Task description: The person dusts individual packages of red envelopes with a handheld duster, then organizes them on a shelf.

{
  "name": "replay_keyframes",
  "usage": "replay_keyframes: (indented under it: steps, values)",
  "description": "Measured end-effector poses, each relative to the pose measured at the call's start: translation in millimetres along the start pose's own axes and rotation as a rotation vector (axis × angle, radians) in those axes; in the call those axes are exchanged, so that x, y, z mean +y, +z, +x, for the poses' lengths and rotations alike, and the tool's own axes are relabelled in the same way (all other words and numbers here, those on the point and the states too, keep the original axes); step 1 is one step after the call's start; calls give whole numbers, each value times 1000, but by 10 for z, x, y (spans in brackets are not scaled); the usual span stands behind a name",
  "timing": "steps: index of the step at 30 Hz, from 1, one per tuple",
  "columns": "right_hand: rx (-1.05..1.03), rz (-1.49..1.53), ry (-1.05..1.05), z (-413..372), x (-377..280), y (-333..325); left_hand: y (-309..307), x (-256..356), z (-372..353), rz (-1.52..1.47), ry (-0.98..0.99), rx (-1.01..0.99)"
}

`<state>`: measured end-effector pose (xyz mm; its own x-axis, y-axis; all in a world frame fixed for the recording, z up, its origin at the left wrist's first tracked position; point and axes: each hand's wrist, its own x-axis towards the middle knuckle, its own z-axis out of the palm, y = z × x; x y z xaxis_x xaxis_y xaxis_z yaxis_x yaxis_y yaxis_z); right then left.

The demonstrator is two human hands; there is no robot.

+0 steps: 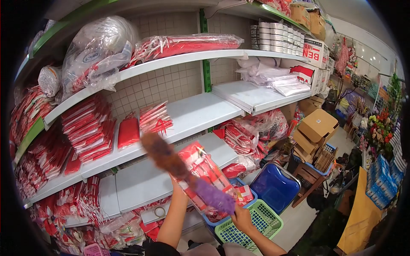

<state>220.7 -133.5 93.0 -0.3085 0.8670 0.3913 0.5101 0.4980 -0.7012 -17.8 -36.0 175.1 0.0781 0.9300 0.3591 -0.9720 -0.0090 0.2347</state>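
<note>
My right hand (242, 218) is closed around the near end of a feather duster (165, 158), which is blurred, brown at its far part and purple towards my hand. The duster slants up and left across a red-and-white packet in clear plastic (209, 167). My left hand (177, 186) holds this packet at its left side, with the fingers mostly hidden behind it and the duster. Just beyond lies the middle shelf (192, 112), bearing a small red packet (128, 132) and a pile of red-and-white packets (155, 118).
Below my hands stand a green basket (276, 226) and a blue basket (255, 197) with red packets. A blue-seated chair (276, 187) is to their right. Stacked packets (89, 128) fill the left shelf. An open carton (318, 123) and a yellow board (361, 217) stand right.
</note>
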Motion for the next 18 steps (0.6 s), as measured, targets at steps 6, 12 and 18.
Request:
replay_keyframes:
  steps: [6,12,18]
  values:
    - [-5,68,-54,-107,136,171,-50,85,-23,-69,7,-137]
    - [123,151,7,-45,233,260,-135,137,-54,-193,-12,-319]
    - [20,163,-181,-27,121,194,323,94,-38,38,-26,-216]
